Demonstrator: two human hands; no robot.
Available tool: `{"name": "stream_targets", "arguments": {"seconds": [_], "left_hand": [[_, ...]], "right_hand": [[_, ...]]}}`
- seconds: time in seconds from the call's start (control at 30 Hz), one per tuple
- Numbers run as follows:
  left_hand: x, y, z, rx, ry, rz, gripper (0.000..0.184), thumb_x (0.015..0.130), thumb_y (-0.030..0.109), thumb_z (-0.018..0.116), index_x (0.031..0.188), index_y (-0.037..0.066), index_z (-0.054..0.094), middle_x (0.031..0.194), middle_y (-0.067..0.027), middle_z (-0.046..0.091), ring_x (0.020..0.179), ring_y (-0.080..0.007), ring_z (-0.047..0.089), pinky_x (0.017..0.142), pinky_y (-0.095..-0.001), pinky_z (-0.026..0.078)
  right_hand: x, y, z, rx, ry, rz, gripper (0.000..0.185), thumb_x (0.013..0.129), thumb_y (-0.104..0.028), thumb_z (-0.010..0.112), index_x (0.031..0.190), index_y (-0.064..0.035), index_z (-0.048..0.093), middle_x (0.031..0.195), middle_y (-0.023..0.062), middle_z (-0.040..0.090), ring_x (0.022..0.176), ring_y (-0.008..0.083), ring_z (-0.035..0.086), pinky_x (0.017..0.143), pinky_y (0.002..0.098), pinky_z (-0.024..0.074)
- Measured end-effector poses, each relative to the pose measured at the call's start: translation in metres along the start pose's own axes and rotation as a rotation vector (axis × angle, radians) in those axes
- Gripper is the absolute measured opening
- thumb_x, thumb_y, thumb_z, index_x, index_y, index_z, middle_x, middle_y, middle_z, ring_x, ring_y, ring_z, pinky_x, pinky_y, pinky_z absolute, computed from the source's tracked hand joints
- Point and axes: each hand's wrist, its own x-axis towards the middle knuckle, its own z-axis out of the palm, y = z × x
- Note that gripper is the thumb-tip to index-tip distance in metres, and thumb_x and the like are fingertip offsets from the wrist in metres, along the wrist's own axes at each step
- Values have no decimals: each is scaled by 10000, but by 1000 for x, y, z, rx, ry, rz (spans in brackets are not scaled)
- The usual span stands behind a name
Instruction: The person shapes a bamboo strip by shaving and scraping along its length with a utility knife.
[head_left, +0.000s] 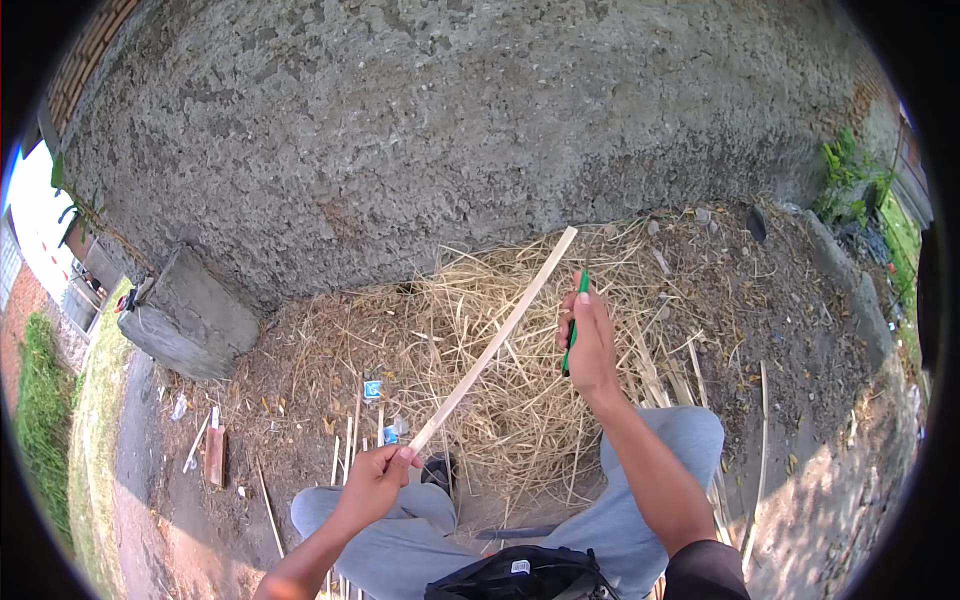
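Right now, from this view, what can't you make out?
All in the head view:
- Hidden: the middle of the green tool, behind the right hand.
- Hidden: exactly where the near end of the pale strip lies, within the left hand's grip.
- Cut off: the bottom of the black bag, by the lower edge.
- Too small: any fine print on the blue-and-white packet.

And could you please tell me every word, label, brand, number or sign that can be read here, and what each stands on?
No text can be read.
Blue packet: pale marks, too small to make out.
Blue scrap below it: no legible lettering.
White label on the black bag: too small to read.
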Motion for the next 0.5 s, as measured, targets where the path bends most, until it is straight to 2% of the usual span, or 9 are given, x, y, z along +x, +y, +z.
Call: {"name": "stream_targets", "arguments": {"seconds": [0.03,0.1,0.13,0.2,0.23,0.3,0.33,0.4,0.5], "left_hand": [[2,-2,1,0,3,0,327,1033,258,496,917,-7,649,598,46,424,508,-27,324,458,-232,265],[6,-3,6,-304,-117,-178,329,1051,283,444,918,17,586,585,63,357,485,-32,292,435,-214,247],[7,-1,8,-304,-114,-178,329,1051,283,444,918,17,586,585,63,357,485,-32,292,435,-214,247],[11,6,12,-412,-125,-282,350,1056,320,418,870,46,530,581,72,341,461,-20,276,400,-211,215],[13,10,13,-415,-124,-282,350,1056,320,418,870,46,530,581,72,341,461,-20,276,400,-211,215],[17,19,15,-506,-155,-378,364,1058,355,393,837,79,480,585,76,314,451,-25,249,386,-223,177],[19,23,16,-508,-155,-379,364,1058,355,393,837,79,480,585,76,314,451,-25,249,386,-223,177],[21,28,18,-464,-196,-418,375,1062,364,357,828,90,461,578,69,291,446,-43,245,383,-223,179],[23,28,21,-490,-194,-430,368,1061,355,350,813,99,445,577,66,293,442,-45,243,381,-227,169]], "right_hand": [[-8,1,2,2,-3,0,385,1026,-235,480,1295,32,551,767,67,565,629,116,479,579,271,402],[-27,-2,11,-571,-224,-381,367,996,-215,534,1281,15,556,739,86,566,591,160,500,571,315,431],[-38,-3,14,-569,-226,-381,367,996,-215,534,1281,15,556,739,86,566,591,160,500,571,315,431],[-57,-2,19,-608,-526,-320,284,957,-179,584,1180,-3,602,764,124,617,580,223,570,554,348,465],[-64,2,23,-610,-529,-320,284,957,-179,584,1180,-3,602,764,124,617,580,223,570,554,348,465],[-74,9,29,-564,-458,-521,220,920,-137,636,1105,-19,649,783,127,672,570,224,622,508,337,487],[-76,12,28,-565,-461,-520,220,920,-137,636,1105,-19,649,783,127,672,570,224,622,508,337,487],[-78,15,26,-611,-586,-441,124,892,-148,678,934,-33,658,799,112,692,550,241,638,462,331,478],[-83,14,28,-602,-603,-511,143,864,-166,717,851,-40,652,772,90,679,533,221,625,426,321,457]]}}
